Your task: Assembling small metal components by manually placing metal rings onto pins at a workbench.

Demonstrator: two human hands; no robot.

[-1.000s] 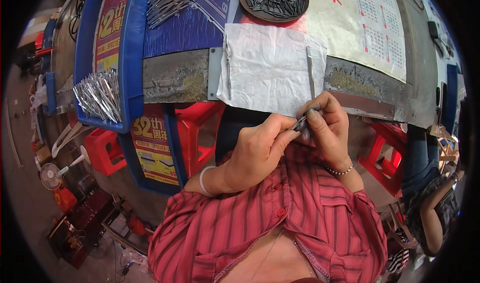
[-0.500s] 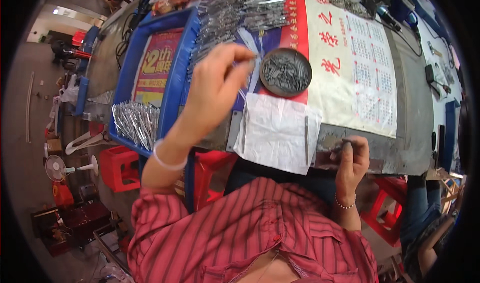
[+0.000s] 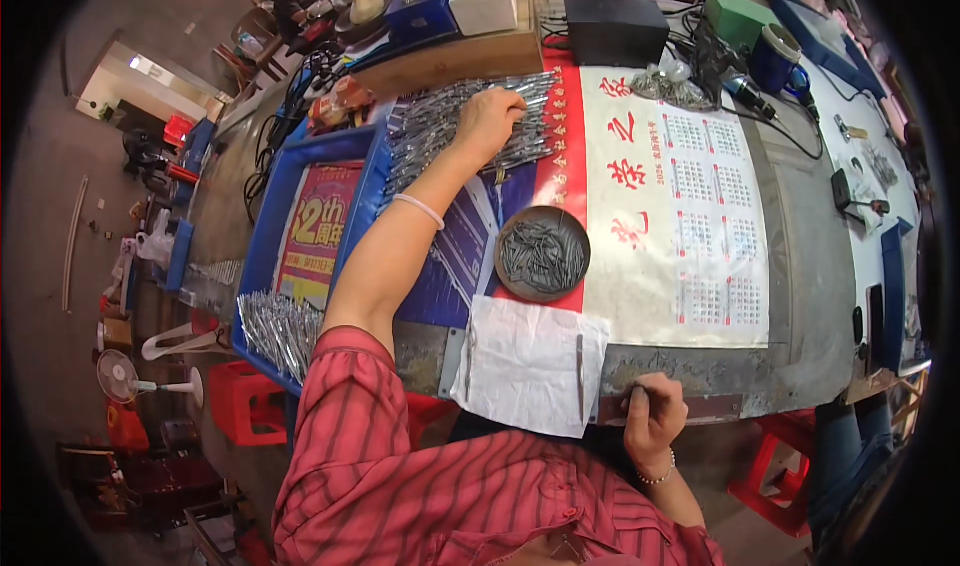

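Note:
My left hand [image 3: 488, 121] is stretched to the far side of the table, over a wide pile of slim silvery metal pieces [image 3: 425, 131]. Its fingers are curled down at the pile; what they hold, if anything, is hidden. Close to the front edge, my right hand [image 3: 657, 416] is closed, thumb against forefinger, with something dark at the thumb tip. A round bowl [image 3: 587, 256] of thin dark metal pins [image 3: 540, 251] stands between the hands. Nearer me lies a creased white sheet [image 3: 510, 376] with one slim metal piece [image 3: 580, 368] on it.
A blue tray [image 3: 374, 186] at left holds more silvery pieces [image 3: 280, 334] at its near end. A calendar poster [image 3: 650, 296] covers the table's right half. Behind stand a wooden box [image 3: 450, 64], a black box [image 3: 615, 31] and a blue mug [image 3: 775, 61].
My left hand has gone from beside the bowl out to the far pile, its arm now extended. My right hand stays by the front edge. The view has shifted toward the table's far side.

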